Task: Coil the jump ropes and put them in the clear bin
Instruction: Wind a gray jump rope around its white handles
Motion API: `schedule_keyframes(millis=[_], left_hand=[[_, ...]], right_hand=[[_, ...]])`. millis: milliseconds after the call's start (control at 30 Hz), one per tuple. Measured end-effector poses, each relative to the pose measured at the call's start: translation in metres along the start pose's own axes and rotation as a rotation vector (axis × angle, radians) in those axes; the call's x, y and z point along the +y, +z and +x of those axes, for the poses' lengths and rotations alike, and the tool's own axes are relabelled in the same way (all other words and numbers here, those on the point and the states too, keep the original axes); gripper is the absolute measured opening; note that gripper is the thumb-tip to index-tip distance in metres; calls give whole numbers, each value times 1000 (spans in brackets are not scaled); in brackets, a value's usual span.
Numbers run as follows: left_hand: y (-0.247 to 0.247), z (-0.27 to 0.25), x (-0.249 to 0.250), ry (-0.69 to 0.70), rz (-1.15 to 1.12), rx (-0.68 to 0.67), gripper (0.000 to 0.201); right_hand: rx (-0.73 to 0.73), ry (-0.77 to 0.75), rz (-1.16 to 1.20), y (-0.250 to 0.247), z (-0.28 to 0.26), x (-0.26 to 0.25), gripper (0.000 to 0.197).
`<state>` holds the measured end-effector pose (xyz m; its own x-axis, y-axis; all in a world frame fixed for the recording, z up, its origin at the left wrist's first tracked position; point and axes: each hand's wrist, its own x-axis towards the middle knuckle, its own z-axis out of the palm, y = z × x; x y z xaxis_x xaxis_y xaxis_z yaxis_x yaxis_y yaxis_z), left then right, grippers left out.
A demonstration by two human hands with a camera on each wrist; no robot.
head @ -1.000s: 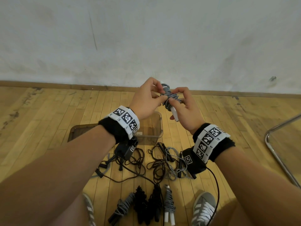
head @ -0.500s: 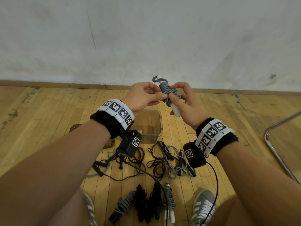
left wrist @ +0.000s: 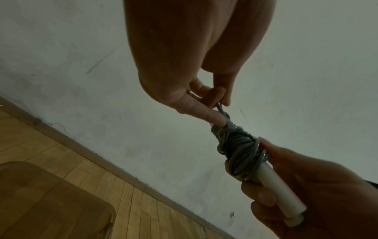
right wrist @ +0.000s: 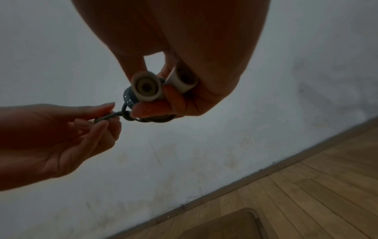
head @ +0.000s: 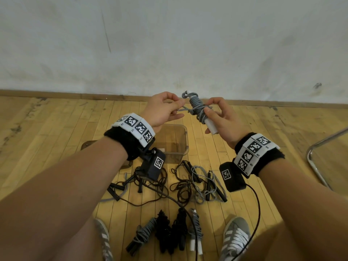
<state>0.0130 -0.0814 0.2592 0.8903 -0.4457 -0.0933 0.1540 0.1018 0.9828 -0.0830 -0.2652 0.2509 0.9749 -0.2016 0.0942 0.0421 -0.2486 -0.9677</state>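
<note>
A grey jump rope [head: 197, 108] with white handles is wound into a tight bundle held in the air above the clear bin [head: 183, 136]. My right hand [head: 216, 117] grips the bundle and its two white handles [right wrist: 163, 85]. My left hand [head: 169, 108] pinches the rope's loose end [left wrist: 219, 107] and holds it taut to the left of the bundle. The wound coil [left wrist: 239, 150] sits over the white handle [left wrist: 280, 194]. The bin looks empty.
Loose black and grey ropes [head: 190, 181] lie tangled on the wooden floor in front of the bin. Several coiled ropes [head: 169, 230] lie between my shoes [head: 235, 238]. A chrome chair leg [head: 318, 166] stands at the right. The white wall is just beyond the bin.
The bundle has tipped so its top points up and away. My left hand has drawn the rope's end out to the left, away from the bundle.
</note>
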Motion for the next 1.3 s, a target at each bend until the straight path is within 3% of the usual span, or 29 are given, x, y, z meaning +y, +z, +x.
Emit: schedule_keyframes(millis=[133,267,433,600,800,900,1033,1300], left_hand=[[4,-3,-1,18,-1,33,11],[10,-8,-4,39,44,51,9],[12,-9,0,-14,20,51,30],[15,-15,-11,7,37,80,37],[14,-20,-15,87,150,139,26],[12,-23,-18,116,243,118,27],[2,-18,-33,27,303,171,28],[-43,-32,-143,-187,458,232,27]], right_hand=[[43,-39,-34,0,2,3,17],[33,-52,-45,9,0,2,37],[76,-46,-64,21,-3,4,58],[36,-45,-132,25,-3,3,50],[60,-125,-413,28,-9,3,53],[12,-67,-386,28,-12,-1,60],[26,67,-366,42,-6,19,69],[-27,344,-263,113,-32,131,60]])
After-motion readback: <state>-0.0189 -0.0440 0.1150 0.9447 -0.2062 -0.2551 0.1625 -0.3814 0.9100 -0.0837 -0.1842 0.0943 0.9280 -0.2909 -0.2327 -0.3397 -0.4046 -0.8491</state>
